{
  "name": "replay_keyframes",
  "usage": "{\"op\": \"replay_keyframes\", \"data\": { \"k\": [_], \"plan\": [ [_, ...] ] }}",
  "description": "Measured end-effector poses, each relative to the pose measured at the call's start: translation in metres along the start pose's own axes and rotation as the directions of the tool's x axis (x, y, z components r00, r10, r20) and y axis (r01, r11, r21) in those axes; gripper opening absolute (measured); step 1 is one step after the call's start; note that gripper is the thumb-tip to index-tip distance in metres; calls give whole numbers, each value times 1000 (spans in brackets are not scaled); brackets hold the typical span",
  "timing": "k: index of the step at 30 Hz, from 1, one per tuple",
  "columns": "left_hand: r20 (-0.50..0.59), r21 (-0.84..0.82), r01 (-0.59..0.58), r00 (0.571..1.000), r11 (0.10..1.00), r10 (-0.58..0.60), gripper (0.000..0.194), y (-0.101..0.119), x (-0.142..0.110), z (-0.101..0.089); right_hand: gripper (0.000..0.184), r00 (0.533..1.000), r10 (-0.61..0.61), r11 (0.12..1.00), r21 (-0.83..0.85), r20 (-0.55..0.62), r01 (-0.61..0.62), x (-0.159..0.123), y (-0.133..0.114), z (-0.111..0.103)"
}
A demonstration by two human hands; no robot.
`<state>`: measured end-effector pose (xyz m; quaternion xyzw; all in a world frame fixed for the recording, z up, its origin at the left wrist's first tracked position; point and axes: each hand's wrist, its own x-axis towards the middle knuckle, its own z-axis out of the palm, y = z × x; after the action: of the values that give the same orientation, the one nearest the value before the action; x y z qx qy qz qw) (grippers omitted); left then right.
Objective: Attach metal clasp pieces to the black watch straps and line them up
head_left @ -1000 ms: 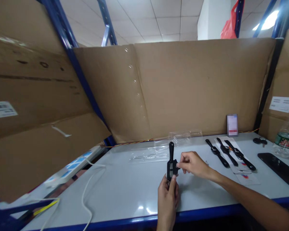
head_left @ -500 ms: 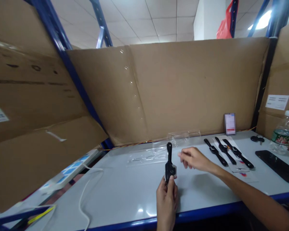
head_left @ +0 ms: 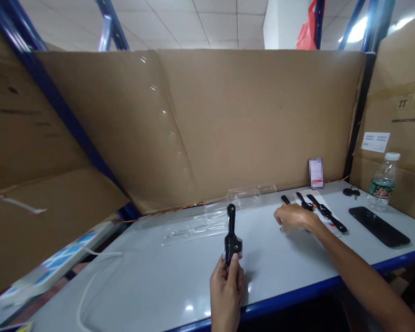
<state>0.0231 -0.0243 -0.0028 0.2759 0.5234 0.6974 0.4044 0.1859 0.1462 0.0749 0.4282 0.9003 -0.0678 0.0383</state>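
Observation:
My left hand (head_left: 228, 281) is closed around the lower handle of a black spokeshave (head_left: 231, 237), held upright above the front of the table. The thumb lies against the tool's body, and its other handle points up. My right hand (head_left: 293, 216) is over the left part of a group of spokeshaves at the right, its fingers curled downward. A tiny shiny spot shows under its fingertips, too small to name. Beneath and behind that hand, one spokeshave (head_left: 285, 199) and another spokeshave (head_left: 303, 201) are partly hidden. A third spokeshave (head_left: 327, 213) lies in fuller view beside them.
Clear plastic packaging (head_left: 207, 223) lies along the back. At the right are a dark phone (head_left: 378, 226), a water bottle (head_left: 382, 184), keys (head_left: 351, 191) and a propped-up lit phone (head_left: 316, 173). A white cable (head_left: 85, 295) and a power strip (head_left: 62, 258) are at left. Cardboard walls (head_left: 245, 115) surround the table.
My right hand has moved right, away from the held spokeshave, to the spokeshaves on the table. My left hand keeps its hold. The view has turned slightly right.

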Motion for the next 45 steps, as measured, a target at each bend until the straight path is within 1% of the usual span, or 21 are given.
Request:
{"op": "replay_keyframes", "data": {
  "k": [3, 7, 10, 11, 12, 13, 14, 15, 16, 17, 18, 19, 22, 24, 27, 31, 35, 37, 42, 45],
  "plan": [
    [11, 22, 5, 1000, 1000, -5, 61, 0, 0, 0, 21, 1000, -28, 999, 36, -8, 28, 5, -2, 8],
    [29, 51, 4, 1000, 999, -5, 62, -1, 2, -1, 16, 997, -62, 994, 90, -51, 67, 14, -2, 18],
    [34, 64, 6, 999, 998, -8, 63, -1, 2, -1, 16, 987, -137, 978, 143, -88, 149, 19, -5, 18],
    [34, 65, 7, 999, 998, -10, 64, -1, 2, -1, 14, 979, -177, 957, 213, -97, 194, 19, -8, 17],
    [35, 66, 9, 999, 998, -11, 64, -2, 2, -1, 11, 970, -221, 911, 333, -105, 244, 19, -12, 14],
    [36, 65, 9, 999, 998, -12, 65, -2, 2, -1, 6, 957, -265, 824, 489, -117, 288, 17, -18, 11],
    [35, 65, 9, 999, 998, -12, 65, -2, 2, -1, 4, 942, -307, 691, 650, -133, 317, 14, -24, 8],
    [33, 65, 8, 999, 998, -10, 65, -3, 3, -1, 9, 928, -340, 531, 783, -154, 325, 10, -31, 6],
    [29, 67, 4, 1000, 998, -6, 66, -3, 3, -1, 15, 916, -361, 385, 866, -177, 319, 6, -39, 4],
    [25, 69, -1, 1000, 998, 0, 66, -4, 4, -1, 20, 907, -373, 288, 904, -197, 315, 2, -47, 2],
    [21, 70, -8, 1000, 998, 7, 66, -4, 4, 0, 24, 902, -375, 233, 919, -216, 317, -1, -54, 2],
    [19, 71, -15, 1000, 997, 14, 66, -5, 4, 0, 26, 901, -363, 206, 922, -239, 327, -4, -61, 3],
    [18, 69, -29, 999, 997, 28, 63, -4, 4, 1, 23, 910, -296, 173, 921, -290, 349, -8, -76, 9],
    [21, 65, -32, 999, 997, 30, 61, -4, 4, 1, 22, 921, -272, 159, 931, -278, 328, -7, -81, 15],
    [24, 57, -31, 999, 998, 30, 58, -4, 4, 1, 24, 931, -275, 165, 943, -239, 291, -3, -83, 22],
    [26, 51, -32, 999, 998, 31, 58, -6, 6, 0, 26, 930, -252, 162, 936, -267, 313, 2, -84, 27],
    [25, 59, -33, 999, 998, 31, 61, -8, 7, -1, 30, 919, -231, 188, 912, -320, 364, 4, -85, 31],
    [25, 66, -31, 999, 997, 29, 60, -7, 7, -1, 29, 912, -224, 202, 899, -344, 389, 4, -86, 34],
    [37, 44, 1, 999, 999, -3, 57, 0, 5, 1, 16, 889, -216, 285, 845, -403, 453, 0, -89, 37],
    [55, 34, 18, 998, 999, -20, 55, 3, 4, 2, 9, 886, -227, 336, 821, -404, 461, -1, -89, 37]
  ]
}}
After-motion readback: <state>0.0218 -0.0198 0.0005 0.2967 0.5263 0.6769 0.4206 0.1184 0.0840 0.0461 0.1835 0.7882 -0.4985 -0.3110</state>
